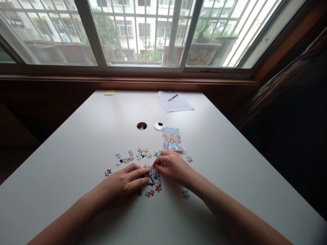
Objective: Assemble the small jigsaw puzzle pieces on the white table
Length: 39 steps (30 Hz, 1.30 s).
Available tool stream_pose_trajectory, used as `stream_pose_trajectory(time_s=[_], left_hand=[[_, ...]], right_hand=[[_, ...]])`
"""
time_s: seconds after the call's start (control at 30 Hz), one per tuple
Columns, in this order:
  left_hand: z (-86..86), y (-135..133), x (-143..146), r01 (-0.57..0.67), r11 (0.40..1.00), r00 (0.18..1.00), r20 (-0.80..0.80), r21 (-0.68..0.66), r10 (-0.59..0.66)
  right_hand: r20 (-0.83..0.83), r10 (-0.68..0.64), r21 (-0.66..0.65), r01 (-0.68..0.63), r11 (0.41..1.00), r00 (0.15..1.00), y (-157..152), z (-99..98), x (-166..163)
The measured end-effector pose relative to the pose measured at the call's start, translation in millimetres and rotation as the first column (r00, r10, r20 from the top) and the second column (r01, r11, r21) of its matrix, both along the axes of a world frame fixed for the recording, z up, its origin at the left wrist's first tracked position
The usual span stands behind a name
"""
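A partly joined jigsaw puzzle lies on the white table between my hands. My left hand rests on its left side, fingers stretched out flat and covering part of it. At the puzzle's top edge, my right hand is closed in a pinch on a small puzzle piece, mostly hidden by the fingertips. Loose puzzle pieces are scattered beyond the hands. More pieces lie just below the puzzle, and single ones sit to the right, by my right wrist and farther up.
A picture sheet with the colourful puzzle image lies beyond my right hand. Behind it are a round cable hole and its silver cover. Farther back lie paper with a pen and yellow sticky notes, below a barred window.
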State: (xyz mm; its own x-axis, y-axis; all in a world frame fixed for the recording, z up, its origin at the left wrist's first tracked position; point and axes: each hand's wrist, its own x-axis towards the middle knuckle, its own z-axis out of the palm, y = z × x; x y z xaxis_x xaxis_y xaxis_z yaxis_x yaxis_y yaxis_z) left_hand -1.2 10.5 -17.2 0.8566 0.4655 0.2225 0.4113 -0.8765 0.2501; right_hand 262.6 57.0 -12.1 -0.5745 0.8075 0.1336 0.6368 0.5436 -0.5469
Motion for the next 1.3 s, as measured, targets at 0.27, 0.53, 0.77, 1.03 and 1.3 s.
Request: stream_pose_trajectory(time_s=[0.27,0.53,0.77,1.03,1.3], left_hand=[[2.9,-1.3,0.8,-0.006,1.000,0.999,-0.031,-0.011,0.005],[5.1,-1.2,1.9,0.008,1.000,1.000,-0.030,-0.002,-0.008],[6.3,-2.5,1.4,-0.004,1.000,0.999,-0.044,-0.021,0.003],[7.6,-3.2,1.5,-0.019,0.999,1.000,-0.016,-0.033,0.018],[5.8,-3.1,1.3,-0.022,0.999,0.999,-0.033,-0.028,0.021]], right_hand=[[-0.013,-0.013,-0.061,0.012,0.998,1.000,-1.7,0.0,-2.4],[-0.014,-0.013,-0.043,0.013,0.999,1.000,-0.7,-2.1,-2.6],[0.006,0.006,0.001,-0.006,1.000,1.000,-0.1,-2.2,-1.5],[0.111,0.079,0.175,-0.097,0.980,0.991,-2.9,4.3,-0.1],[0.174,0.109,0.233,-0.149,0.961,0.979,-5.0,7.3,0.3]])
